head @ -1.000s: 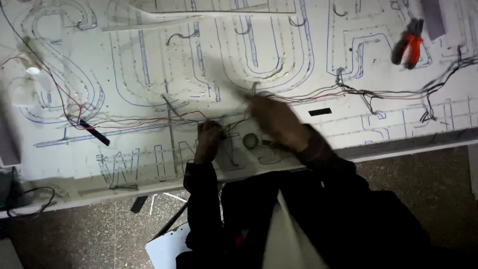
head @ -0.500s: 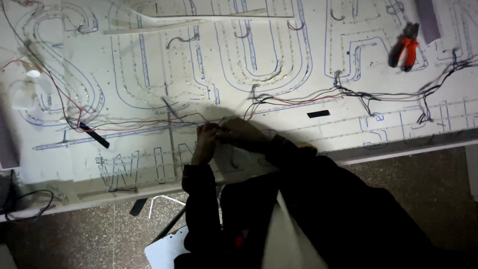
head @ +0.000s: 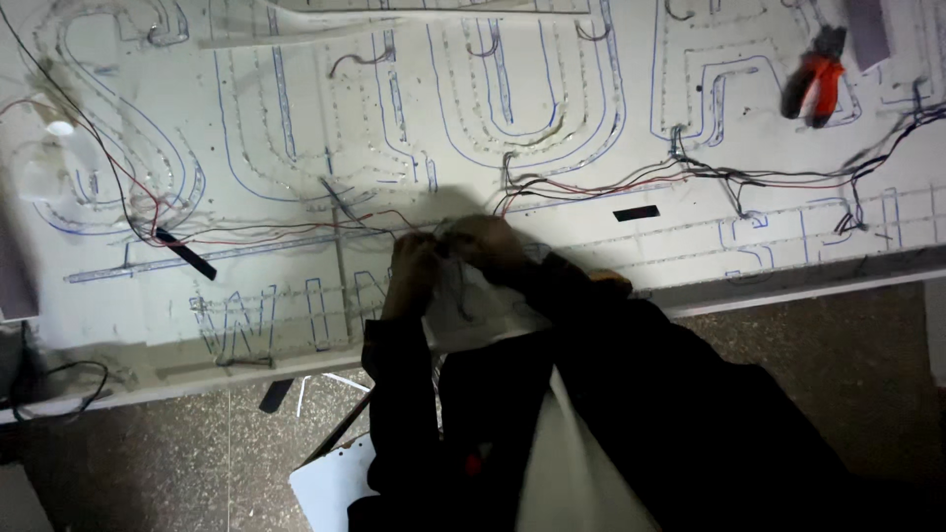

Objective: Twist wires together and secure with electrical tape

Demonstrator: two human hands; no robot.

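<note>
A large white sign board [head: 296,118] lies flat in front of me, with big letter outlines drawn in blue and light strips laid along them. My left hand [head: 412,274] and my right hand [head: 485,248] are close together at the board's near edge. Both pinch a bundle of thin red and black wires [head: 445,236] that runs in from the left and right. The fingertips are dark and blurred, so the exact grip is hard to make out. Both arms wear dark sleeves.
Red-handled pliers [head: 813,84] lie on the board at the far right. A black tool [head: 185,253] rests on the left by red wires. A tangle of wires [head: 729,179] crosses the right half. A white sheet [head: 330,483] lies on the speckled floor below.
My right hand has pulled back from the board's middle leftward to meet my left hand, and both now close on the wires. The view has drifted slightly.
</note>
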